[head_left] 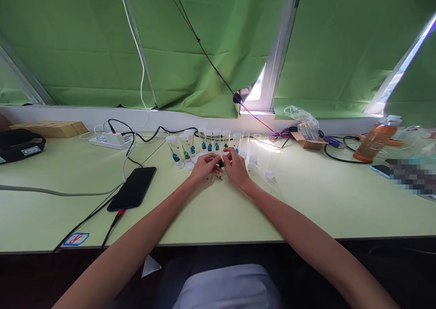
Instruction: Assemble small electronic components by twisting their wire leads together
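Observation:
Both hands meet near the middle of the table, fingers curled round a small dark piece (221, 163), too small to name. My left hand (205, 165) pinches it from one side. From the other side, my right hand (235, 167) closes on it with thumb and forefinger. Thin wire-like bits (214, 178) show under the left fingers. Just beyond the hands stand several clear tubes with white caps, among them a tube with a blue piece (175, 157) and another with a green piece (186, 155). A clear tube (260, 170) lies right of my right hand, by a white cap (270, 174).
Left on the table (211, 218) are a black phone (132, 188) on a cable and a white power strip (114, 139). To the right, an orange drink bottle (376, 138) leans near a small cardboard box (308, 142) with a plastic bag. A red-and-dark cable (218, 70) hangs across the green curtain.

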Demonstrator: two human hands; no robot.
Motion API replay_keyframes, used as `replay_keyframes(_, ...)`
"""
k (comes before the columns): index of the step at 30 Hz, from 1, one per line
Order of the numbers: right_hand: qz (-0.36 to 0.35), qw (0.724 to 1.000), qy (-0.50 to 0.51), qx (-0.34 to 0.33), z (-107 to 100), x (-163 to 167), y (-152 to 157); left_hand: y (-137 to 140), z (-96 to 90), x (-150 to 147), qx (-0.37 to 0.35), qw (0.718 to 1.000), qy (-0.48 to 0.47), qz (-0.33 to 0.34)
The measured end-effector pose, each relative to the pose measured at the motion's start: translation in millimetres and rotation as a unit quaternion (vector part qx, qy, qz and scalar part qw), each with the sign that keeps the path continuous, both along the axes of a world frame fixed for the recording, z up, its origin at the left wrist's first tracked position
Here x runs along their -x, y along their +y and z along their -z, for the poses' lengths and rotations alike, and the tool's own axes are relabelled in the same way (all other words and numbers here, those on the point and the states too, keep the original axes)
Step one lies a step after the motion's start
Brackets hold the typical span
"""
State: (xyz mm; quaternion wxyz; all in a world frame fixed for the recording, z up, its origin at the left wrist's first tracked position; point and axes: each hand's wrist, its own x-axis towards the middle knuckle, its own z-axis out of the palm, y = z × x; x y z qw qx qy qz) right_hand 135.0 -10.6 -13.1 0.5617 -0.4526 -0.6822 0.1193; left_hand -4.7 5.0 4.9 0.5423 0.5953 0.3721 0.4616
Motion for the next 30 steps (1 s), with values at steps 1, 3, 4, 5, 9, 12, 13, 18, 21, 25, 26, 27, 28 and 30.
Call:
replay_keyframes(1, 0.001, 1.0, 0.001, 0.0, -0.7, 0.0, -0.3, -0.3, -0.4, -0.2, 0.003, 1.0, -0.002, 0.003)
replay_keyframes(3, 0.003, 1.0, 0.0, 0.0, -1.8, -0.2, -0.5, -1.3, -1.5, -0.3, 0.008, 1.0, -0.006, 0.008)
replay_keyframes(4, 0.004, 1.0, -0.001, -0.001, -2.1, -0.4, -0.4, -1.8, -2.2, -0.1, 0.008, 1.0, -0.006, 0.011)
replay_keyframes(5, 0.006, 1.0, -0.002, -0.002, -2.2, -0.6, -0.2, -2.2, -2.7, 0.3, 0.006, 1.0, -0.003, 0.014)
replay_keyframes(9, 0.011, 1.0, -0.004, -0.004, -1.0, -1.7, 1.2, -2.0, -3.3, 3.0, -0.001, 0.999, 0.01, 0.032)
replay_keyframes(12, 0.013, 1.0, -0.003, -0.003, 0.1, -2.2, 1.9, -0.9, -2.5, 4.0, -0.009, 0.999, 0.012, 0.045)
replay_keyframes(13, 0.015, 1.0, -0.002, -0.003, 0.2, -2.2, 2.1, -0.8, -2.3, 3.9, -0.014, 0.999, 0.012, 0.047)
replay_keyframes(18, 0.022, 1.0, 0.001, 0.0, 0.0, -2.0, 3.0, -2.1, -2.7, 2.3, -0.046, 0.998, 0.029, 0.039)
replay_keyframes(21, 0.03, 1.0, 0.004, 0.001, -0.1, -2.5, 3.2, -1.7, -2.0, 2.3, -0.067, 0.997, 0.034, 0.036)
replay_keyframes(25, 0.039, 0.999, 0.01, -0.001, -0.1, -3.5, 3.0, -0.4, -0.2, 2.8, -0.087, 0.995, 0.047, 0.028)
replay_keyframes(26, 0.04, 0.999, 0.011, -0.001, -0.2, -3.7, 2.9, -0.4, 0.1, 2.8, -0.092, 0.994, 0.051, 0.028)
replay_keyframes(27, 0.042, 0.999, 0.014, -0.002, -0.2, -3.8, 3.0, -0.5, 0.4, 2.6, -0.097, 0.993, 0.056, 0.028)
replay_keyframes(28, 0.042, 0.999, 0.017, -0.003, -0.2, -3.8, 3.2, -0.8, 0.5, 2.5, -0.1, 0.993, 0.059, 0.028)
replay_keyframes(30, 0.042, 0.999, 0.029, -0.008, -0.3, -3.7, 3.6, -1.6, 0.7, 2.1, -0.103, 0.992, 0.066, 0.027)
